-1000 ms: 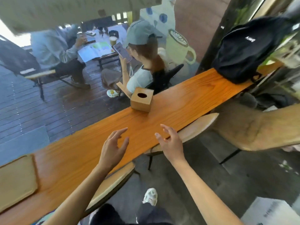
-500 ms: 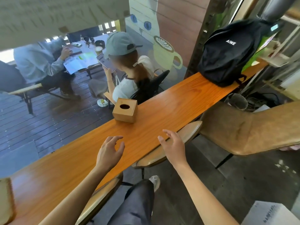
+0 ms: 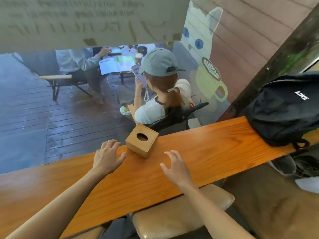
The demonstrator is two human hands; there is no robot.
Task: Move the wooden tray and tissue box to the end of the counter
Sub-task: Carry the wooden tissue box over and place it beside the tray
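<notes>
Your left hand (image 3: 107, 156) and right hand (image 3: 176, 167) flank the tissue box (image 3: 141, 140) at frame centre, fingers spread (grasping nothing), positioned for a two-sided lift.

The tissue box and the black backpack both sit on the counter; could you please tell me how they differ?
The tissue box is small, rigid, light wood, with an oval hole on top; the black backpack is large, soft, slumped, with white lettering. The box stands between the left hand and right hand; the backpack lies at the far right. Both rest on the counter.
</notes>
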